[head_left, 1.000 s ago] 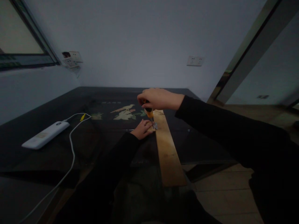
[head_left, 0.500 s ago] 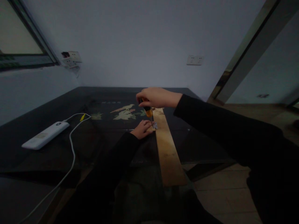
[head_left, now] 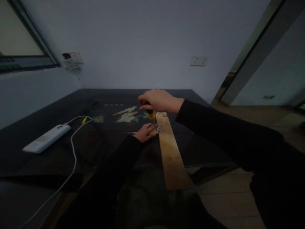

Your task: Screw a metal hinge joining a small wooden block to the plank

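My right hand (head_left: 158,100) is closed around the black and yellow handle of a screwdriver (head_left: 152,115). The shaft points down, slightly tilted, and its tip meets a small metal hinge (head_left: 159,128). That hinge lies at the left edge of a long wooden board (head_left: 172,156), which runs toward me and sticks out past the table's front edge. Beside the hinge, my left hand (head_left: 145,132) rests low with its fingers closed on a small piece of wood (head_left: 154,131), mostly covered by the hand. Any screw under the tip is too small to make out.
The dark table (head_left: 102,149) bears a bird-and-leaf picture (head_left: 126,116). At the left lies a white power bank (head_left: 46,139), whose white cable (head_left: 73,149) drops over the front edge. A pale wall with sockets (head_left: 199,61) stands behind.
My right hand shifts very slightly and its wrist drops a little to the left around the screwdriver. The left hand, hinge and board stay nearly where they were.
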Motion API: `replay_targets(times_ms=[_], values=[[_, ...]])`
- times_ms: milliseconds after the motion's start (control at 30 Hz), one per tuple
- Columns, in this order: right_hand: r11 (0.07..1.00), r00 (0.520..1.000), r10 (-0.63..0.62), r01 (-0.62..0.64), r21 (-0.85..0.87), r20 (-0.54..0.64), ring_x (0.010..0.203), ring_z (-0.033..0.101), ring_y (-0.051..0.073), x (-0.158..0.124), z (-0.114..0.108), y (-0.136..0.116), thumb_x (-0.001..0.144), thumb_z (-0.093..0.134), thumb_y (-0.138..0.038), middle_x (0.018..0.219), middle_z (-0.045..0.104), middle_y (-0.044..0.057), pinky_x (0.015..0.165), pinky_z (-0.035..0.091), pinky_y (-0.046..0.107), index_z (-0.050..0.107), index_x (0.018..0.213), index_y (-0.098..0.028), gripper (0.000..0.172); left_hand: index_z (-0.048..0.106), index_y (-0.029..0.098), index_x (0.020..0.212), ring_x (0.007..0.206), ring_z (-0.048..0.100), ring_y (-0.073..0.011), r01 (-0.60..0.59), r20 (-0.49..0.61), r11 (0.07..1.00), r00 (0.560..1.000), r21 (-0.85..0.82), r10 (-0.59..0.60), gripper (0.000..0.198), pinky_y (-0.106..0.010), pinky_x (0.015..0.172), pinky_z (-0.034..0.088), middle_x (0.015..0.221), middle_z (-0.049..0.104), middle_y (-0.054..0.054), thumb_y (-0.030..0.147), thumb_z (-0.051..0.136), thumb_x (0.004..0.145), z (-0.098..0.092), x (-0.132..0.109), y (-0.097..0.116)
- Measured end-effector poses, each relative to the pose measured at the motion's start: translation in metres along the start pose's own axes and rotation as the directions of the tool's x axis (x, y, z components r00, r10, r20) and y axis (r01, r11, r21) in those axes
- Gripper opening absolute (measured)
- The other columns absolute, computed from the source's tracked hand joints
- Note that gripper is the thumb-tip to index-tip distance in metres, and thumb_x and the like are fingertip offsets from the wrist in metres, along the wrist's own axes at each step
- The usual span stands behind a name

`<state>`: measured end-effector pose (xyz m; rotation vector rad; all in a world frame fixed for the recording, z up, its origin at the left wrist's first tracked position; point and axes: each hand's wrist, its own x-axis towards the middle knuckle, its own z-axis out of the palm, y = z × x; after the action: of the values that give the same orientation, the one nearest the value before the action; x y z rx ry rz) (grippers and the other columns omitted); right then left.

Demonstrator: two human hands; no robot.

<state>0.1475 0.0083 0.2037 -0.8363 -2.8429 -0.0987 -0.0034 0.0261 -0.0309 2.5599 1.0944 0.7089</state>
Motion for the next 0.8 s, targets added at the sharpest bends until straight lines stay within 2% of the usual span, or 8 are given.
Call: replay_targets(times_ms=[100,200,300,567,667,800], values=[[0.999,0.999,0.033,-0.033,-0.011,-0.012,0.086,0.054,0.019,0.000,0.005,0.001,0.089,0.053,-0.041,0.104,0.062,0.010,0.068,0.032,0.028,0.059,0.106,-0.017,0.031,0.047,0.015,0.137,0.123,0.043,-0.0295,0.009,-0.002,1.000,1.000,0.005,-0.009,0.055,-0.047,0.107,0.035,0.132,0.047,-0.017,0.035,0.054,0.086,0.001,0.000,-0.002],[0.998,0.997,-0.041,0.038,0.044,0.065,0.084,0.052,0.017,0.001,0.002,0.003,0.085,0.057,-0.028,0.106,0.061,0.011,0.069,0.033,0.027,0.057,0.111,-0.014,0.029,0.046,0.017,0.137,0.125,0.042,-0.0283,0.014,0.011,1.000,1.000,0.010,-0.014,0.056,-0.045,0.108,0.034,0.134,0.047,-0.015,0.036,0.055,0.086,0.000,0.001,-0.002],[0.989,0.989,-0.100,0.088,0.118,0.107,0.083,0.052,0.015,0.001,-0.002,0.005,0.081,0.058,-0.017,0.105,0.062,0.009,0.070,0.033,0.026,0.060,0.106,-0.014,0.025,0.044,0.017,0.139,0.127,0.042,-0.0283,0.009,0.025,1.000,1.000,0.007,-0.009,0.058,-0.044,0.109,0.034,0.137,0.046,-0.015,0.037,0.054,0.086,-0.003,0.000,0.000],[0.982,0.998,-0.064,0.065,0.178,-0.007,0.078,0.052,0.013,-0.002,0.004,0.008,0.081,0.059,-0.022,0.094,0.064,0.005,0.066,0.032,0.025,0.062,0.097,-0.016,0.017,0.039,0.014,0.142,0.137,0.032,-0.0296,-0.002,0.014,1.000,1.000,-0.022,0.002,0.062,-0.047,0.113,0.028,0.149,0.033,-0.017,0.031,0.055,0.084,0.001,0.000,0.001],[0.979,0.999,-0.030,0.022,0.204,0.035,0.070,0.051,0.011,-0.004,0.001,0.007,0.082,0.057,-0.021,0.092,0.064,0.005,0.063,0.032,0.024,0.061,0.100,-0.016,0.019,0.044,0.015,0.139,0.136,0.034,-0.0295,0.005,-0.006,0.998,1.000,-0.059,-0.005,0.059,-0.047,0.113,0.028,0.148,0.037,-0.016,0.031,0.057,0.083,0.002,0.001,0.004],[0.971,0.993,0.000,-0.029,0.236,0.122,0.063,0.051,0.008,-0.009,-0.009,0.002,0.083,0.052,-0.016,0.094,0.064,0.005,0.061,0.034,0.024,0.058,0.108,-0.014,0.026,0.054,0.016,0.128,0.132,0.041,-0.0271,0.020,-0.048,0.990,0.998,-0.138,-0.027,0.043,-0.045,0.113,0.030,0.138,0.050,-0.013,0.030,0.049,0.087,0.000,0.006,0.015]])
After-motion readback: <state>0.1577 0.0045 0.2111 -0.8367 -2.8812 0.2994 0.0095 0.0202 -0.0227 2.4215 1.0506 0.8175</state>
